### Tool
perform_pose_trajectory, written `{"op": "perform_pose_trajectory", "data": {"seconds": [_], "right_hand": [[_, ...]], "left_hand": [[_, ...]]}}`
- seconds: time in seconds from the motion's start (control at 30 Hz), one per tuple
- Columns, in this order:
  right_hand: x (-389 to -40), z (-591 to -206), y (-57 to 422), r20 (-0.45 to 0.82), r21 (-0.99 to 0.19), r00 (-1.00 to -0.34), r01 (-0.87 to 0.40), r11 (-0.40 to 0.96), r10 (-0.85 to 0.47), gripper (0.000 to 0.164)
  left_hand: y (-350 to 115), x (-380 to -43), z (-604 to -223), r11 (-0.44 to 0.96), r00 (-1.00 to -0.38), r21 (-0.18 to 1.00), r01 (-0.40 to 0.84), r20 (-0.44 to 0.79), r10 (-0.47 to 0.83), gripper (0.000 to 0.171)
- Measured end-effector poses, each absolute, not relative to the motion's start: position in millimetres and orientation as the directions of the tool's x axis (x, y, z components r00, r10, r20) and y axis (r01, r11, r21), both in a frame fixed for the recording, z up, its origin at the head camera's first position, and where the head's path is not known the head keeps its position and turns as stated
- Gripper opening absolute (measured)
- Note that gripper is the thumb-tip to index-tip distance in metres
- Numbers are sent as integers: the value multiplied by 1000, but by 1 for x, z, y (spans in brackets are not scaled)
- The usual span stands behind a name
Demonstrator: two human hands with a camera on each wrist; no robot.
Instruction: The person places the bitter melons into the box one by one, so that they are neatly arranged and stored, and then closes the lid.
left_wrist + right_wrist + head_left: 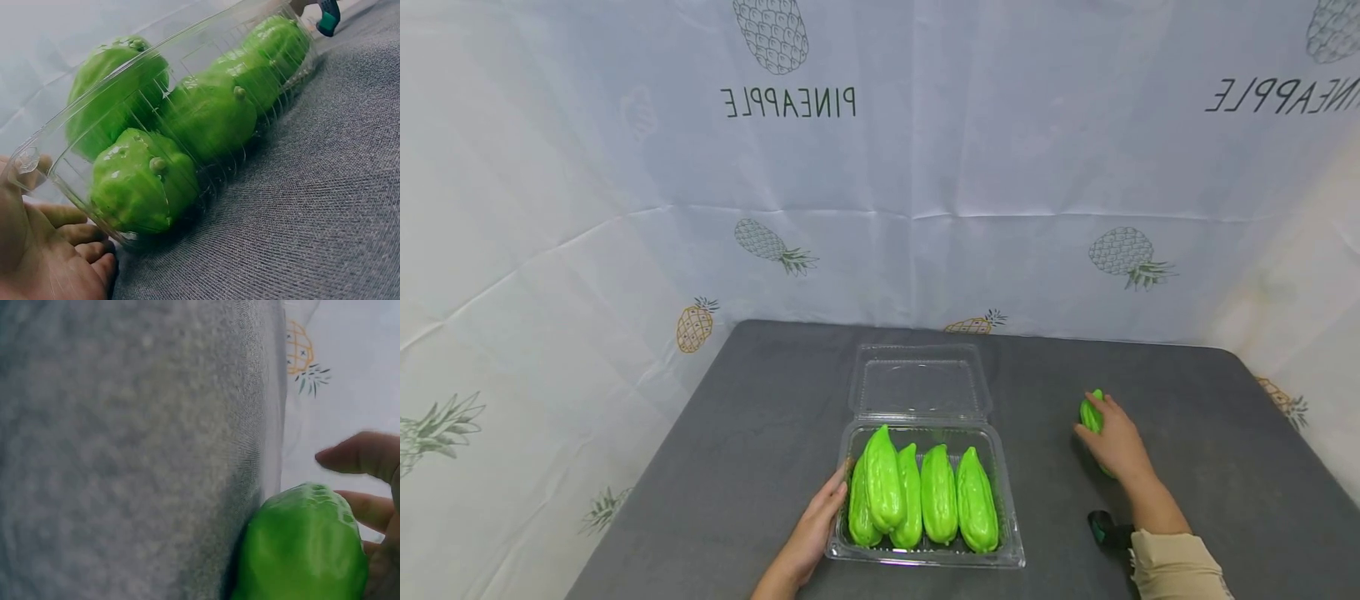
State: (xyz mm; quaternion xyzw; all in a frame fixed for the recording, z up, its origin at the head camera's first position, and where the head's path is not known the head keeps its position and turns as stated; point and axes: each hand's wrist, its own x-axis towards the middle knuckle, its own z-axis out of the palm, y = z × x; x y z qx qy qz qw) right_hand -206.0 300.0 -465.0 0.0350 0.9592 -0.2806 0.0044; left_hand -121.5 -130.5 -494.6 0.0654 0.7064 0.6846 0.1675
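Note:
Green ribbed bitter melons (pixel 938 494) lie in a clear plastic clamshell box (pixel 1017 546), one atop others at its left. Its lid (pixel 921 387) is folded back onto the table. My left hand (pixel 815 527) lies at the box's left side. In the left wrist view its fingers (pixel 84 234) extend along the outer wall, thumb near the rim. On the table to the right, my right hand (pixel 1118 442) reaches over another bitter melon (pixel 1092 415). The right wrist view shows one fingertip (pixel 331 459) apart from the bitter melon (pixel 303 550), with other fingers partly hidden behind it.
A dark grey cloth covers the table (pixel 760 433). White curtains (pixel 880 167) printed with pineapples hang behind and beside it. A black strap with a green part (pixel 1103 529) is at my right wrist.

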Motion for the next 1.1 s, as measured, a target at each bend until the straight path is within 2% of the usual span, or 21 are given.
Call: {"op": "perform_pose_trajectory", "data": {"seconds": [0.37, 0.7, 1.1], "right_hand": [[-204, -473, 313, -7, -503, -995, 92, 859, 102, 60], [-201, -475, 313, -31, -476, -997, 71, 877, 63, 74], [-201, -474, 313, -29, -494, -996, 85, 865, 81, 73]], "left_hand": [[-130, -121, -495, 57, -939, 989, -138, -149, 310, 66], [-131, -121, -494, 68, -936, 988, -135, -150, 317, 67], [-130, -121, -493, 70, -938, 989, -127, -143, 315, 66]]}}
